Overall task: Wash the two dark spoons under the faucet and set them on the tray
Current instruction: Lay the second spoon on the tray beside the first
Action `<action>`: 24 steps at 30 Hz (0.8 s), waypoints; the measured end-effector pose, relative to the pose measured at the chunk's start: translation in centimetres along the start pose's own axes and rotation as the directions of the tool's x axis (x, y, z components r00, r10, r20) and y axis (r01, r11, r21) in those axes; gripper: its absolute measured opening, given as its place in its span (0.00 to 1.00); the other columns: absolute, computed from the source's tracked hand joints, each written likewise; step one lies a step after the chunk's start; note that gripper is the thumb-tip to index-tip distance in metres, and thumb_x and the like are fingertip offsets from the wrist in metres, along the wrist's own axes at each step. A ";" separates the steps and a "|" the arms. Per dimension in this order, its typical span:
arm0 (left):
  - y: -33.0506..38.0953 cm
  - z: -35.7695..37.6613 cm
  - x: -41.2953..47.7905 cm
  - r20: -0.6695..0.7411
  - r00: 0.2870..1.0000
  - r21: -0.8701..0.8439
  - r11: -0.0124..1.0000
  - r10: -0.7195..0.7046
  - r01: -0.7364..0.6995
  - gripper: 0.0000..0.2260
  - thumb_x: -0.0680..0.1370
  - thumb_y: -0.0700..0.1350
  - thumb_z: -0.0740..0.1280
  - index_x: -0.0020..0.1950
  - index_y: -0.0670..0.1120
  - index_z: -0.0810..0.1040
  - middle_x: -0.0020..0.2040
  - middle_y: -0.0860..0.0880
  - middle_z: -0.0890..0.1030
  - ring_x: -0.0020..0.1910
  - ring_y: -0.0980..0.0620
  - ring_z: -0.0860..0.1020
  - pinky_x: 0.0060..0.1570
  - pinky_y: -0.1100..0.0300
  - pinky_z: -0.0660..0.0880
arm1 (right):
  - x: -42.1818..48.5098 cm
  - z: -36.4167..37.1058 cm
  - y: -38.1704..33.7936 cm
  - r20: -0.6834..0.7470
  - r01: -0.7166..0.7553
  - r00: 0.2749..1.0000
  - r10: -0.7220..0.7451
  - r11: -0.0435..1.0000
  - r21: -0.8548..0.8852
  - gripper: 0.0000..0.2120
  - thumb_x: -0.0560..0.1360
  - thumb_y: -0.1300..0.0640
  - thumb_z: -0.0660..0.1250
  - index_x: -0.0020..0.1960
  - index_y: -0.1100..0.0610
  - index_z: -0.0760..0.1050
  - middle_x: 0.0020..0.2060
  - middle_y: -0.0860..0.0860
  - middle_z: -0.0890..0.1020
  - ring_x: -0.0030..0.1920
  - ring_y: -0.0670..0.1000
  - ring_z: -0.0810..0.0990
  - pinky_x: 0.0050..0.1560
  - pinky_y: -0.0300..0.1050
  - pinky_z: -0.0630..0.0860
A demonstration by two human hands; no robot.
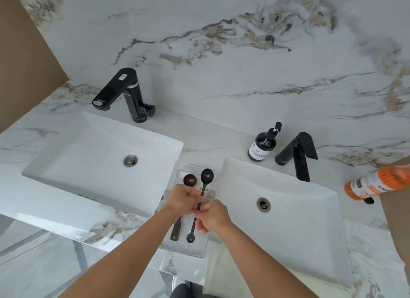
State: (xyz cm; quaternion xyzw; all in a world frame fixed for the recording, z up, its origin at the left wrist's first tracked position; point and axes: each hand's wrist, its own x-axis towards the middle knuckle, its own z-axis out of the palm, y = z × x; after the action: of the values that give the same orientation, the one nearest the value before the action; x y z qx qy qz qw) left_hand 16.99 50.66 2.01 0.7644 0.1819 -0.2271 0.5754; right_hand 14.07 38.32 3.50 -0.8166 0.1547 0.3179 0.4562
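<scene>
A clear plastic tray [200, 252] sits on the marble counter between two white sinks. Two dark spoons lie lengthwise over it, bowls at the far end. The brown spoon [190, 179] is on the left, and my left hand [180, 199] covers the middle of its handle with fingers curled on it. The black spoon [207, 175] is on the right. My right hand [213, 215] pinches its thin handle about halfway down. Both hands touch each other over the tray. No water runs from the left black faucet [124, 91] or the right black faucet [299, 153].
The left sink [66, 169] and the right sink [299, 220] flank the tray. A dark soap pump bottle [263, 144] stands beside the right faucet. An orange bottle [377, 182] lies at the far right. The counter's front edge is close below the tray.
</scene>
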 end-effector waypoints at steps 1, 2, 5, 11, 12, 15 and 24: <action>-0.5 0.0 0.4 -0.010 1.000 0.037 0.999 -0.007 0.007 0.04 0.72 0.39 0.75 0.44 0.39 0.85 0.37 0.46 0.83 0.38 0.50 0.81 0.44 0.56 0.81 | 0.3 0.3 -0.1 0.008 -0.027 1.000 0.027 1.000 -0.007 0.16 0.74 0.51 0.72 0.32 0.60 0.78 0.24 0.52 0.80 0.22 0.47 0.79 0.27 0.41 0.81; -0.8 0.0 0.7 -0.013 1.000 0.074 0.997 -0.010 0.010 0.03 0.72 0.39 0.75 0.39 0.40 0.85 0.33 0.49 0.82 0.35 0.52 0.79 0.41 0.59 0.79 | 0.6 0.6 -0.2 0.011 -0.055 0.998 0.055 0.998 -0.016 0.15 0.74 0.52 0.72 0.34 0.61 0.78 0.26 0.54 0.81 0.22 0.47 0.80 0.29 0.42 0.82; -1.5 0.3 1.5 -0.029 0.999 0.194 0.981 -0.023 0.028 0.19 0.72 0.40 0.73 0.23 0.49 0.73 0.21 0.57 0.70 0.25 0.58 0.69 0.27 0.69 0.67 | 0.9 1.6 -0.8 -0.013 -0.134 0.991 0.134 0.989 -0.057 0.12 0.77 0.54 0.68 0.47 0.65 0.78 0.35 0.60 0.84 0.29 0.54 0.84 0.34 0.46 0.84; -2.7 1.2 2.4 0.023 0.999 0.309 0.951 -0.037 0.028 0.09 0.70 0.34 0.66 0.31 0.39 0.81 0.27 0.48 0.73 0.28 0.53 0.68 0.27 0.64 0.65 | 1.7 3.4 -1.7 -0.222 -0.283 0.932 0.288 0.958 0.055 0.20 0.78 0.61 0.50 0.63 0.61 0.74 0.51 0.59 0.82 0.47 0.59 0.83 0.39 0.44 0.76; -2.9 1.2 2.6 0.027 0.999 0.310 0.950 -0.038 0.028 0.08 0.71 0.35 0.65 0.35 0.38 0.84 0.29 0.47 0.76 0.29 0.53 0.70 0.27 0.65 0.67 | 2.0 3.5 -2.0 -0.227 -0.302 0.924 0.307 0.951 0.059 0.21 0.78 0.61 0.48 0.63 0.61 0.75 0.53 0.59 0.83 0.49 0.59 0.83 0.43 0.46 0.78; -3.0 1.4 3.2 0.028 0.999 0.300 0.954 -0.029 0.020 0.09 0.72 0.35 0.66 0.38 0.42 0.86 0.30 0.50 0.79 0.27 0.56 0.71 0.23 0.71 0.66 | 2.7 3.8 -2.1 -0.267 -0.335 0.896 0.356 0.934 0.120 0.21 0.79 0.60 0.48 0.62 0.59 0.76 0.54 0.58 0.83 0.51 0.58 0.83 0.50 0.49 0.80; -3.3 1.6 4.0 0.041 0.999 0.380 0.925 -0.002 -0.014 0.09 0.72 0.35 0.67 0.38 0.42 0.87 0.34 0.46 0.84 0.33 0.54 0.74 0.32 0.67 0.72 | 2.9 3.7 -1.8 -0.278 -0.357 0.897 0.344 0.934 0.005 0.19 0.79 0.58 0.49 0.60 0.59 0.75 0.56 0.56 0.82 0.56 0.57 0.81 0.48 0.48 0.74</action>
State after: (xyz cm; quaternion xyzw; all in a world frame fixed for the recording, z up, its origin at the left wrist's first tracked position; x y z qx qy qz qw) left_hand 18.30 50.09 -3.21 0.8572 0.1204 -0.2718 0.4206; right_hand 15.85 42.50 1.30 -0.8217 0.3537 0.2821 0.3466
